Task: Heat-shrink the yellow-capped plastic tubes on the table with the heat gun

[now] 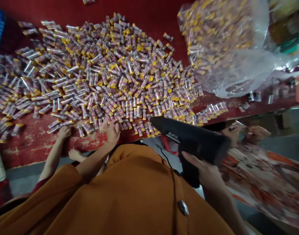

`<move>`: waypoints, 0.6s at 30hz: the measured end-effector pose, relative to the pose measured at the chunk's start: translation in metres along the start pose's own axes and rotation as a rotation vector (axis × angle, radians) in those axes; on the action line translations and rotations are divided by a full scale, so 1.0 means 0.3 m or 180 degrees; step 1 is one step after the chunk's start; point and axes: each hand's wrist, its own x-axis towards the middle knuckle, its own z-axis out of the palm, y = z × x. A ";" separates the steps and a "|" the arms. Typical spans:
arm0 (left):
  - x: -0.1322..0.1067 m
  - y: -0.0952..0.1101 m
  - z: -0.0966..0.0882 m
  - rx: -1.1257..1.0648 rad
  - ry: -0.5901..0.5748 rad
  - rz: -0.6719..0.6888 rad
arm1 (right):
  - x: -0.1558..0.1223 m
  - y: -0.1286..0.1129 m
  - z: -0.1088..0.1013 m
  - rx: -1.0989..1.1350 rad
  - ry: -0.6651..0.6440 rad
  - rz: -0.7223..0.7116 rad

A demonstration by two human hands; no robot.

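In the head view, the left hand [112,132] bends its fingers at small tubes [108,75] by the red table's near edge; whether they pinch one cannot be told. The right hand [205,171] wraps its fingers round one black blower [193,135]. Its nose could bump tubes off. One big bag [240,73] lies far right; the tubes are too many to count.
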 end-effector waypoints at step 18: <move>-0.030 0.015 0.014 0.0152 0.0067 0.0214 | 0.129 -0.145 0.011 0.1277 0.0983 0.0149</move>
